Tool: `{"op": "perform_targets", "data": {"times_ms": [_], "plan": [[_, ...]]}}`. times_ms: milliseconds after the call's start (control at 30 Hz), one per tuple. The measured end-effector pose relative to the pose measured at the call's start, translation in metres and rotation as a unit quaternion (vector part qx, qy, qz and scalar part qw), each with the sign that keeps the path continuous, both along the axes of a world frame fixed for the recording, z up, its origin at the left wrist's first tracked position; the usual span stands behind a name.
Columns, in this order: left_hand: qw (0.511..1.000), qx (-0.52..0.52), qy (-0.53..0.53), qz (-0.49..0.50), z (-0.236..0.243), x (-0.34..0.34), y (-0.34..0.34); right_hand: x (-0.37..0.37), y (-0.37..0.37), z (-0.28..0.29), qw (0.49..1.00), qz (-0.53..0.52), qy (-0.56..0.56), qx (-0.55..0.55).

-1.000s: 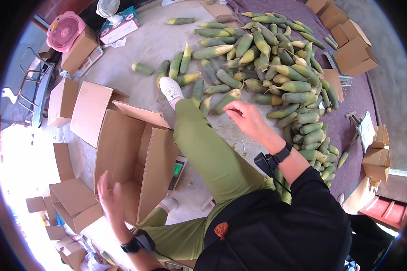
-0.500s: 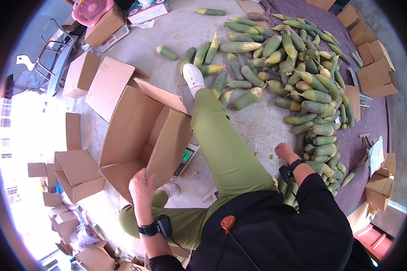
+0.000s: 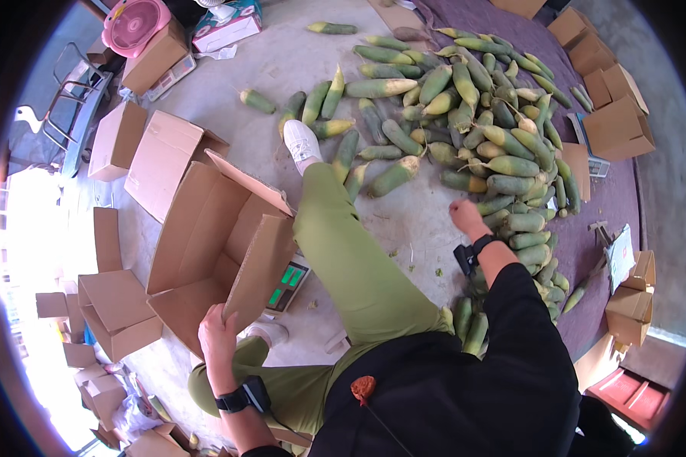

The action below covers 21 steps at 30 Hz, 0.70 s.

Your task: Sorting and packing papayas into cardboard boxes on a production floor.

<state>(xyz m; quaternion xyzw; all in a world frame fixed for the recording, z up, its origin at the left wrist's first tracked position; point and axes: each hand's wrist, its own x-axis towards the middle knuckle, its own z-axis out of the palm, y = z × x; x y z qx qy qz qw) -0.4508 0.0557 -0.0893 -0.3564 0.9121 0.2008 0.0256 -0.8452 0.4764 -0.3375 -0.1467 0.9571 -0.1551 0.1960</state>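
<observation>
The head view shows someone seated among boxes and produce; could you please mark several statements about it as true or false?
1. The left hand is at the near edge of the large open box. True.
2. The right hand holds up a long green vegetable. False: it is curled, with no vegetable visible in its grip.
3. Part of the vegetable pile lies on purple cloth. True.
4. The scale beside the open box has a dark display. False: its display is lit green.
5. The outstretched foot wears a black shoe. False: the shoe is white.
</observation>
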Motion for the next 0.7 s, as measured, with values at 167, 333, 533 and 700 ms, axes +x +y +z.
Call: {"op": "perform_targets", "data": {"times_ms": [167, 333, 533, 700], "plan": [[1.0, 0.01, -0.007, 0.028, 0.013, 0.0, 0.003, -0.084, -0.04, 0.069, 0.987, -0.054, 0.142, 0.05], [0.999, 0.0, -0.03, 0.044, 0.014, -0.003, 0.004, -0.125, -0.058, 0.105, 0.977, -0.006, 0.156, 0.142], [0.998, 0.011, -0.025, 0.06, 0.019, -0.011, 0.007, -0.156, -0.048, 0.082, 0.977, 0.032, 0.104, 0.183], [0.997, 0.023, -0.024, 0.071, 0.024, -0.006, 0.005, -0.161, -0.056, 0.087, 0.968, 0.059, 0.149, 0.194]]}}
